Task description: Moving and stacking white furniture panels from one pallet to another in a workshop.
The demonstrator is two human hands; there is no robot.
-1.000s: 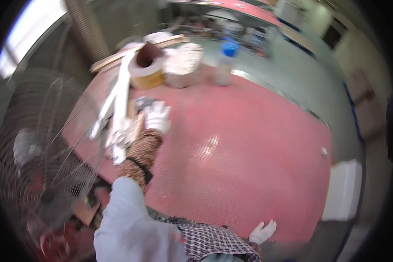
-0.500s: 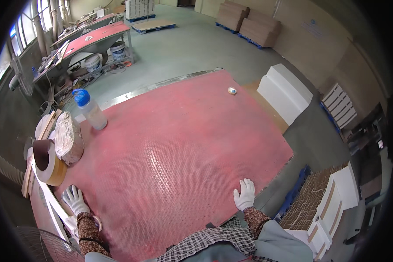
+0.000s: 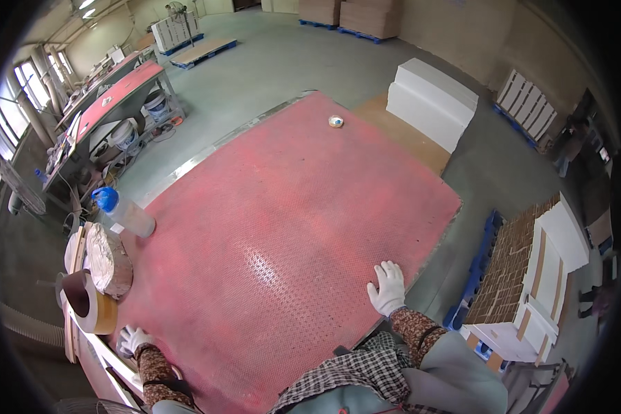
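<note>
Resting flat, the right hand [image 3: 388, 288] is being pressed, fingers spread, on the red table [image 3: 289, 228]. The left hand [image 3: 132, 339] is being kept loosely curled at the table's edge, beside a tape roll [image 3: 89, 301]; nothing is being held.

1. Small round thing [image 3: 336, 121] at far end of red tabletop [image 3: 289, 228]: too small to tell what it is
2. Left hand [image 3: 132, 339]: fingers partly hidden at tabletop edge
3. Tape roll [image 3: 89, 301]: far side hidden, fisheye rim bends it

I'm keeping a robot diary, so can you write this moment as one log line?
left hand: flat on red table corner, near tape roll | right hand: flat on table edge | both empty
</note>
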